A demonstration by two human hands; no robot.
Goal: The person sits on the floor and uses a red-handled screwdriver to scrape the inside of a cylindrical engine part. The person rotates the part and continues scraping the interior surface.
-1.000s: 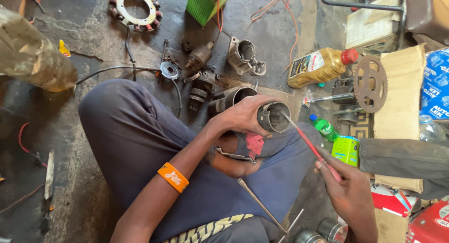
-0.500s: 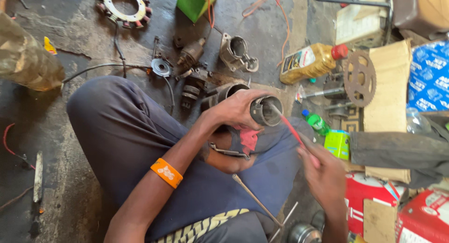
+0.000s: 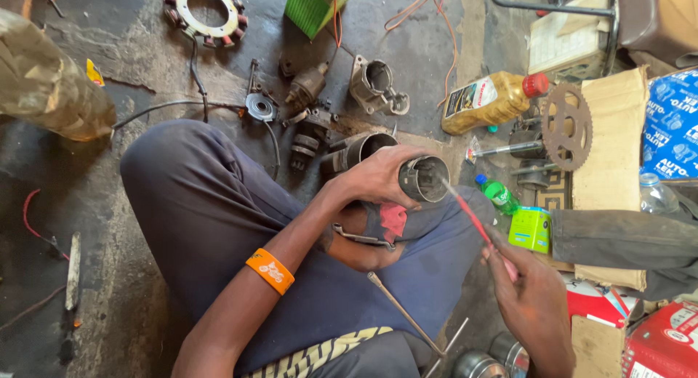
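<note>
Left hand [image 3: 378, 178] wrapped tight around metal cylinder housing [image 3: 422, 179], held over the knee, open end facing right. Right hand [image 3: 527, 294] pinched shut on thin red tool [image 3: 472, 219], tip just at the housing's mouth. Looks like probing or cleaning the bore. Next move needs steady alignment with the opening; dismantled motor parts [image 3: 313, 116] on floor just beyond.

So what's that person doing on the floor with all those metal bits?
A person sits on the ground. The left hand holds a hollow metal cylinder over their lap, open end up. The right hand pokes a thin red tool into its rim. More engine parts and an oil bottle lie nearby.
</note>
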